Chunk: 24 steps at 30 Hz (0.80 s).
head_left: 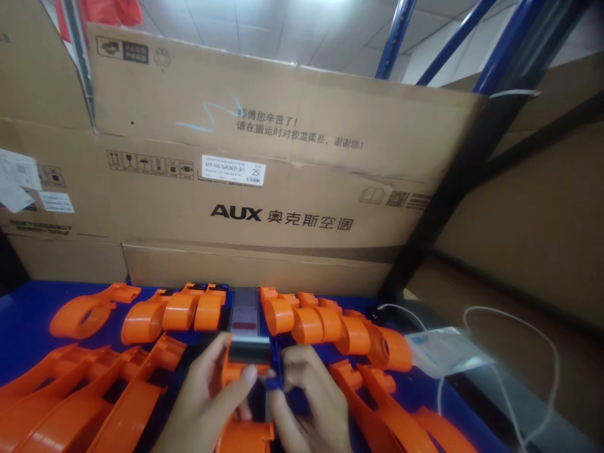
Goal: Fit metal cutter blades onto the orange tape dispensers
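My left hand [207, 393] and my right hand [309, 402] meet at the bottom middle, both gripping one orange tape-dispenser body [245, 362] with a dark toothed blade strip [249, 352] across its top. My left thumb presses on the orange shell just below the strip. My right fingers pinch a small blue piece [275, 372] at the dispenser's right side. The lower half of the dispenser is hidden behind my hands.
Many orange dispenser shells [141, 321] lie in rows on the blue table [28, 314], left and right [358, 336] of my hands. A large AUX cardboard box [264, 189] stands behind. A white packet [441, 349] with a cable lies at right, by a dark shelf post [453, 189].
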Motion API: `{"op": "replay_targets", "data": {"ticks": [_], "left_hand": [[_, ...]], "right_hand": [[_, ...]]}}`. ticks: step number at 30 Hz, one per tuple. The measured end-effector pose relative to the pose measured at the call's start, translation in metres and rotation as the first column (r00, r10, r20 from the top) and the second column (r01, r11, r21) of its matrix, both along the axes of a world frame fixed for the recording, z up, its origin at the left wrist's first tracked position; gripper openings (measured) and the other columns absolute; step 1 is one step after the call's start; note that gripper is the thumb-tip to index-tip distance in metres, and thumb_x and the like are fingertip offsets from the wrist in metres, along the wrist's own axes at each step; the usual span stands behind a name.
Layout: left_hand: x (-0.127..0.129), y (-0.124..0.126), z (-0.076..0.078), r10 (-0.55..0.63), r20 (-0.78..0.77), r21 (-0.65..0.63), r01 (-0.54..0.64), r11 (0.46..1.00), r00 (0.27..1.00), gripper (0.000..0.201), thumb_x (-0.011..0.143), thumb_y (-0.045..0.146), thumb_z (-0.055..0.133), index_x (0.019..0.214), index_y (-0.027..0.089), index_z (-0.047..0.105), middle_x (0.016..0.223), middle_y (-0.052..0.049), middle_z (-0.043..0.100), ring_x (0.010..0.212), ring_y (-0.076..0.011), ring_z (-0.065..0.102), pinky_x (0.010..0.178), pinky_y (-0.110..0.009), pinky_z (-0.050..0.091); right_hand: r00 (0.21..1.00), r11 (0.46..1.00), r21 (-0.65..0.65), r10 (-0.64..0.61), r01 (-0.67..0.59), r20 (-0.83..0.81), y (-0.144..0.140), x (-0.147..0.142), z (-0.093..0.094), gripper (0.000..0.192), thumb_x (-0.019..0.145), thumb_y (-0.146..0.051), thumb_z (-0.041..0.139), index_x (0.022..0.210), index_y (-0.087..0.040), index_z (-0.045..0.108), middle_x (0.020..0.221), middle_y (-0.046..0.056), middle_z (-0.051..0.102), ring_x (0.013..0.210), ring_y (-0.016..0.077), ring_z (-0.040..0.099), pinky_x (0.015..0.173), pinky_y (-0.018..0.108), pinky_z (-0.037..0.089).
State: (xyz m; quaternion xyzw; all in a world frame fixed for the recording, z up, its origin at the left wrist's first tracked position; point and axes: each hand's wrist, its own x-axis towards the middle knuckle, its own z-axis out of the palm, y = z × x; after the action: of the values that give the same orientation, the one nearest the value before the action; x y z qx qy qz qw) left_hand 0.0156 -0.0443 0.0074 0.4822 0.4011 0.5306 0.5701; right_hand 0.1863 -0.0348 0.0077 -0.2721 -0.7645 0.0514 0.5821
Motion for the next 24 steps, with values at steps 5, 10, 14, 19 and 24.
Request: {"op": "replay_targets", "data": {"ticks": [5,10,14,19,24], "left_hand": [[0.006,-0.006,0.0,0.058,0.03,-0.003,-0.058,0.998,0.998,0.038,0.081,0.041,0.076,0.113,0.024,0.063,0.083,0.0,0.067,0.053,-0.0108,0.058,0.055,-0.024,0.051],[0.008,-0.008,-0.001,0.029,0.04,0.008,-0.03,1.0,0.999,0.033,0.081,0.041,0.075,0.107,0.023,0.065,0.079,-0.001,0.066,0.054,-0.0115,0.057,0.053,-0.023,0.049],[0.008,-0.008,-0.004,0.035,0.048,-0.006,-0.035,0.999,0.998,0.038,0.08,0.039,0.076,0.113,0.024,0.063,0.082,0.0,0.066,0.053,-0.0104,0.057,0.053,-0.023,0.05],[0.01,-0.008,-0.006,0.047,0.083,-0.015,-0.045,0.999,0.995,0.041,0.081,0.04,0.075,0.115,0.023,0.062,0.092,-0.005,0.07,0.053,-0.01,0.058,0.052,-0.024,0.051],[0.01,-0.008,-0.005,0.044,0.091,-0.005,-0.044,0.999,0.995,0.043,0.082,0.039,0.075,0.119,0.023,0.061,0.097,-0.006,0.07,0.052,-0.0097,0.058,0.052,-0.025,0.051]], "right_hand": [[0.999,0.998,-0.053,0.046,-0.045,0.019,-0.001,0.002,0.006,0.023,0.083,-0.002,0.053,0.079,-0.023,0.045,0.081,0.002,0.049,0.067,0.0153,0.052,0.055,0.026,0.044],[0.993,0.991,-0.081,0.113,-0.11,0.045,-0.003,0.005,0.012,0.024,0.083,-0.001,0.053,0.078,-0.023,0.045,0.085,0.003,0.049,0.075,0.0176,0.056,0.06,0.028,0.049],[0.984,0.982,-0.091,0.171,-0.167,0.039,-0.001,0.006,0.013,0.023,0.083,-0.002,0.055,0.078,-0.023,0.046,0.084,0.003,0.049,0.076,0.0179,0.056,0.061,0.028,0.048],[0.984,0.978,-0.16,0.152,-0.136,0.09,-0.001,0.008,0.012,0.021,0.087,-0.005,0.054,0.08,-0.022,0.045,0.086,0.003,0.049,0.076,0.0172,0.054,0.064,0.028,0.047],[0.985,0.97,-0.213,0.14,-0.117,0.097,-0.004,0.007,0.014,0.019,0.089,-0.007,0.052,0.081,-0.023,0.045,0.086,0.003,0.05,0.078,0.0184,0.052,0.067,0.03,0.045]]}}
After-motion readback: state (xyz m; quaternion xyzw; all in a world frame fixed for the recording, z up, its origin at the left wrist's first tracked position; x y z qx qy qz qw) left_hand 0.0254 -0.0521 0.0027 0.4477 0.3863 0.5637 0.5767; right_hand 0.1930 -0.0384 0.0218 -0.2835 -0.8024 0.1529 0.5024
